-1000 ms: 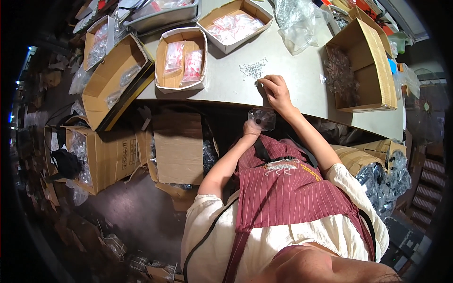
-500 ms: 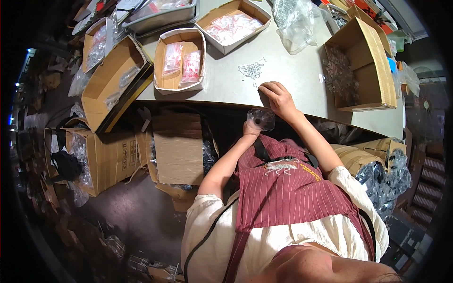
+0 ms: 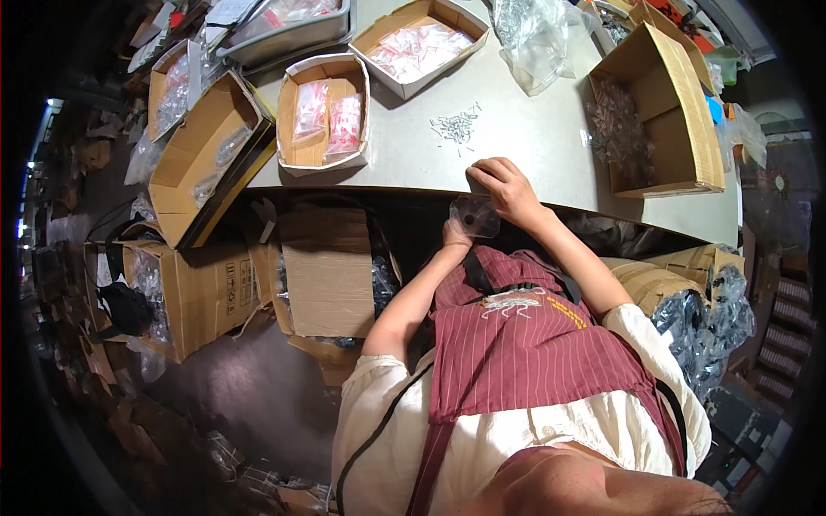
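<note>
My left hand [image 3: 457,232], just below the table's front edge, is closed on a small clear plastic bag [image 3: 477,217]. The bag's mouth points up toward the tabletop, and a round dark spot shows on it. Above and right of the bag, my right hand [image 3: 509,191] rests at the table edge with its fingers bent and pressed together. What its fingertips hold, if anything, is hidden. A loose pile of small silvery pieces, like screws or pins [image 3: 456,129], lies on the table just beyond my right fingers.
The pale table [image 3: 404,159] carries a carton of filled bags [image 3: 323,159], a carton of small packets [image 3: 422,82], a crumpled clear bag [image 3: 535,52] and a tipped carton of small packed pieces [image 3: 667,112]. Cardboard boxes [image 3: 327,275] stand underneath. A long carton [image 3: 194,163] overhangs the left.
My right hand has drawn slightly back from the pile toward the table edge. The left hand with the bag stays nearly in place. The view has shifted slightly.
</note>
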`<state>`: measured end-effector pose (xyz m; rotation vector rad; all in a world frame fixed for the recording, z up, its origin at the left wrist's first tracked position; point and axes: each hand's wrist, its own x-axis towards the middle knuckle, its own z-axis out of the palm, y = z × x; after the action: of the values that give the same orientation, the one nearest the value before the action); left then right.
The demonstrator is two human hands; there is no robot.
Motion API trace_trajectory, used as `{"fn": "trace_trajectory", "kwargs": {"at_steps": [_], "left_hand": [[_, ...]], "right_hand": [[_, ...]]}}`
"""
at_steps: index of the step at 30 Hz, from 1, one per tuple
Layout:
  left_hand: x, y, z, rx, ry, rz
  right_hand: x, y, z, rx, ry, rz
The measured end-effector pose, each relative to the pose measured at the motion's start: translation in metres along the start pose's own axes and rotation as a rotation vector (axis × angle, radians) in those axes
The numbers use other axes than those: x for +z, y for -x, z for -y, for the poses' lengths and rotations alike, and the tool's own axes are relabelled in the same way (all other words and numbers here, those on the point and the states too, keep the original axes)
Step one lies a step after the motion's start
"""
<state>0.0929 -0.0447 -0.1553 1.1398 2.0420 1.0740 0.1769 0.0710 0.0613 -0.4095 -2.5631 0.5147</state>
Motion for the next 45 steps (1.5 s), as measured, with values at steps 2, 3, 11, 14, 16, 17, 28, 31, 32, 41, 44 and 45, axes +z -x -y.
{"fn": "trace_trajectory", "kwargs": {"at_steps": [2, 3, 11, 14, 16, 17, 28, 31, 32, 41, 44, 45], "left_hand": [[0.004, -0.006, 0.016, 0.089, -0.182, 0.063], [0.006, -0.006, 0.012, 0.091, -0.176, 0.075], [-0.007, -0.001, -0.008, -0.082, 0.068, 0.037], [-0.008, 0.003, -0.012, -0.069, 0.093, 0.024], [-0.009, 0.005, -0.009, -0.036, 0.139, -0.004], [-0.01, 0.005, -0.007, -0.014, 0.134, -0.002], [-0.093, 0.052, -0.006, -0.103, 0.204, 0.024], [-0.139, 0.065, -0.026, -0.199, 0.564, 0.086], [-0.151, 0.069, -0.025, -0.168, 0.576, 0.104], [-0.19, 0.042, -0.161, -0.061, 0.807, 0.485], [-0.18, 0.036, -0.17, -0.031, 0.864, 0.571], [-0.177, 0.035, -0.183, -0.02, 0.858, 0.583]], "right_hand": [[-0.002, 0.005, 0.014, -0.01, -0.048, 0.03], [-0.005, 0.012, 0.014, 0.001, -0.079, 0.054], [-0.021, 0.031, -0.002, 0.457, -0.442, -0.208], [-0.013, 0.043, -0.015, 0.532, -0.586, -0.171], [-0.012, 0.043, -0.012, 0.504, -0.532, -0.155], [-0.011, 0.042, -0.011, 0.516, -0.538, -0.151], [-0.018, 0.049, -0.009, 0.607, -0.769, -0.219], [-0.026, 0.042, 0.001, 0.582, -0.808, -0.148], [-0.029, 0.034, 0.009, 0.492, -0.757, -0.091], [-0.078, -0.009, 0.071, -0.118, -0.567, 0.14], [-0.091, -0.009, 0.074, -0.13, -0.468, 0.089], [-0.096, -0.007, 0.074, -0.121, -0.425, 0.058]]}}
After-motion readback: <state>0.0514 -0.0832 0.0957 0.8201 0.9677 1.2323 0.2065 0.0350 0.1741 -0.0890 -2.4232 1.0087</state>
